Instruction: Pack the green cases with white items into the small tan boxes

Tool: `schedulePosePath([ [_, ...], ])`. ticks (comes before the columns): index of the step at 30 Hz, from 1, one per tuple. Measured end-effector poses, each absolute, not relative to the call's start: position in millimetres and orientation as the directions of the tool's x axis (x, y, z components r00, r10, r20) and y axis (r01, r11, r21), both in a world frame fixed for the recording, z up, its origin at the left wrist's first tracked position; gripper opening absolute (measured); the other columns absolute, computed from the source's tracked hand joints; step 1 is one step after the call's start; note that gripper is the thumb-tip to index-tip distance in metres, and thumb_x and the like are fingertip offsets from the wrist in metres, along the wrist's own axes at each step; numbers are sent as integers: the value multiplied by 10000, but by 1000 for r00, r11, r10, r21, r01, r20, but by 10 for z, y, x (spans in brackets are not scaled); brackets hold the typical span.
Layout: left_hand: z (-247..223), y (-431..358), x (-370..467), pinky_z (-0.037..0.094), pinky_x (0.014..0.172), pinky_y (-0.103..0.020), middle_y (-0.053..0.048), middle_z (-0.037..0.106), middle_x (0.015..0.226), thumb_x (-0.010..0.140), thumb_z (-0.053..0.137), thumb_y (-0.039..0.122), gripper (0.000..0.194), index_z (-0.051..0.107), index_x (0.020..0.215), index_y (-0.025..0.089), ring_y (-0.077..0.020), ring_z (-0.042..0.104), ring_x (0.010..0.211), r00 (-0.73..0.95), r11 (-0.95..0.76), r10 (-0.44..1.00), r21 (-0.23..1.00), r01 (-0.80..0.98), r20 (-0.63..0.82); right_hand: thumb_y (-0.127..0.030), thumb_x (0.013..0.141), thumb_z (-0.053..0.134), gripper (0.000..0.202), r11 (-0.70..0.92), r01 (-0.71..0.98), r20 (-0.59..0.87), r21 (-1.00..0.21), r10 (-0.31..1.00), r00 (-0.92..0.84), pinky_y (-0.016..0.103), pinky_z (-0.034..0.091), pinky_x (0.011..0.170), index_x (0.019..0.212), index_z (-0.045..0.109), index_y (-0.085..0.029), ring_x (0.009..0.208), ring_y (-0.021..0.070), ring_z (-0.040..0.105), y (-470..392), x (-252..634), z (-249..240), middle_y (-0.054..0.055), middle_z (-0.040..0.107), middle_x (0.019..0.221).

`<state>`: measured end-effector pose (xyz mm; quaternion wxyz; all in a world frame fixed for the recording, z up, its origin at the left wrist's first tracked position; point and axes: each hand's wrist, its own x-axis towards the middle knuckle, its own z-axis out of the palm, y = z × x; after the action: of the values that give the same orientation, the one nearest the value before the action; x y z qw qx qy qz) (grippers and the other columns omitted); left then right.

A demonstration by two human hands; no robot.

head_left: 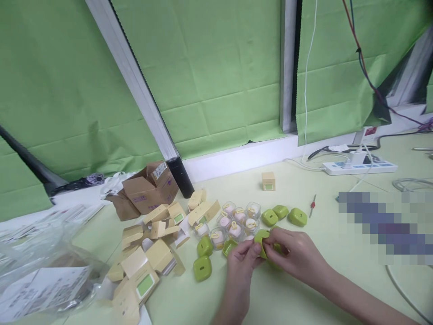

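Observation:
Between both hands is a small green plastic cover (260,242), held a little above the table. My left hand (244,259) pinches its near left side, and the fingers of my right hand (287,246) press at its right edge. Just behind them sits a cluster of clear rounded cases (234,229) with pale pink and yellow parts inside. Similar green covers lie around: one (202,268) at the left with a slot in its top, another (204,246) behind it, and several more (297,217) to the right. My right hand partly hides a green piece beneath it.
Opened yellow cartons (158,255) heap up at the left, near a clear plastic bag (43,280). A brown cardboard box (149,189) and a black cylinder (180,177) stand behind. Farther right are a small closed carton (268,181), a red-handled screwdriver (313,205) and a white power strip (358,167).

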<state>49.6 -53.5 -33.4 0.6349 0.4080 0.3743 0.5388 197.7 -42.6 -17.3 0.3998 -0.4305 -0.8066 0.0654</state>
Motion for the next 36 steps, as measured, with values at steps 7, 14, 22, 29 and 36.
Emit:
schedulePosePath([
  [7, -272, -553, 470, 503, 776, -317, -76, 703, 822, 688, 692, 363, 269, 707, 817, 127, -187, 623, 794, 137, 84, 990, 925, -370, -35, -222, 836, 479, 193, 585, 553, 470, -593, 810, -351, 216, 388, 495, 688, 603, -220, 540, 125, 546, -411, 2016, -114, -2, 625, 632],
  [14, -284, -502, 467, 518, 700, -332, -78, 701, 777, 622, 744, 356, 280, 643, 736, 120, -193, 654, 711, 184, 203, 972, 923, -328, -148, -247, 792, 525, 152, 431, 555, 275, -711, 898, -344, 236, 401, 462, 671, 612, -220, 500, 132, 528, -309, 2116, -125, -17, 621, 594],
  [22, -355, -417, 457, 446, 504, -236, 24, 572, 562, 547, 760, 331, 291, 536, 620, 160, -99, 514, 492, 179, 104, 982, 953, -286, -53, -383, 775, 609, 357, 528, 355, 317, -772, 803, -504, 277, 515, 674, 1107, 589, -254, 824, 183, 615, -377, 2196, 76, 68, 594, 1100],
  [29, -270, -438, 389, 399, 559, -187, 12, 546, 731, 582, 730, 266, 282, 469, 575, 161, -91, 485, 644, 199, -2, 978, 949, -314, 68, -245, 769, 633, 344, 698, 308, 463, -647, 680, -569, 310, 492, 765, 1091, 515, -274, 922, 202, 588, -439, 2116, 75, 48, 623, 1011],
  [36, -214, -481, 333, 452, 666, -248, -18, 601, 889, 691, 698, 296, 359, 527, 996, 212, -132, 577, 747, 234, 96, 971, 830, -550, 42, -239, 751, 645, 456, 719, 350, 583, -600, 693, -424, 343, 487, 785, 1134, 400, -264, 991, 224, 547, -387, 1932, -9, 75, 561, 1088],
])
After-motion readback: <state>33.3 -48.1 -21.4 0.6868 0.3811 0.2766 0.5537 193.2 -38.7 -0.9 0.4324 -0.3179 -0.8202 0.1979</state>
